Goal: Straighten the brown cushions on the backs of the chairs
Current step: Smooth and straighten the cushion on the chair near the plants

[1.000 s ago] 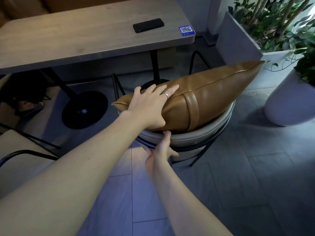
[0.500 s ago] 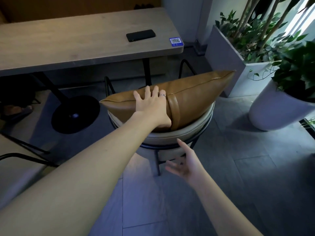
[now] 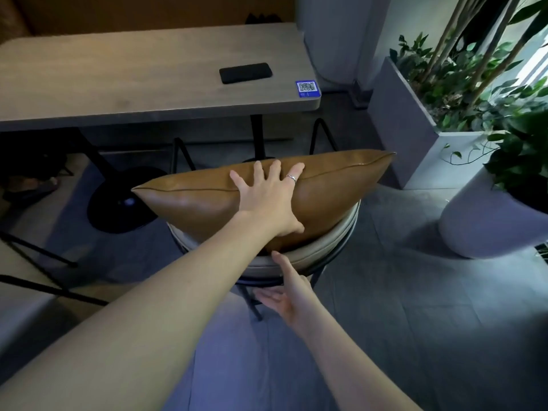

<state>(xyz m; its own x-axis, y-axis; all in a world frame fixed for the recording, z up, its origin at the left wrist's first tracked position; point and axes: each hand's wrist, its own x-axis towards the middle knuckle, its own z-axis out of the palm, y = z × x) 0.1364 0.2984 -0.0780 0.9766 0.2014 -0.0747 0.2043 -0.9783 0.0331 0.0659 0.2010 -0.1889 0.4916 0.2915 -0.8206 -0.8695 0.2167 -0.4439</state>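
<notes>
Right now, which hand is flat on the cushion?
The left hand, with the ring, lies spread on the cushion. The right hand is open below, by the chair back.

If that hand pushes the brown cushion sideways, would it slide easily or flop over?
The brown cushion looks smooth and leathery with a sheen, so it would probably slide rather than grip. It looks plump and soft, so likely light and yielding under the left hand. Perched on the narrow curved chair back with both ends overhanging, it could tip off.

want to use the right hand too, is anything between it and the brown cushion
Nothing visible. The open right hand reaches up beside the grey padded chair back, just below the brown leather cushion the left hand presses.
</notes>
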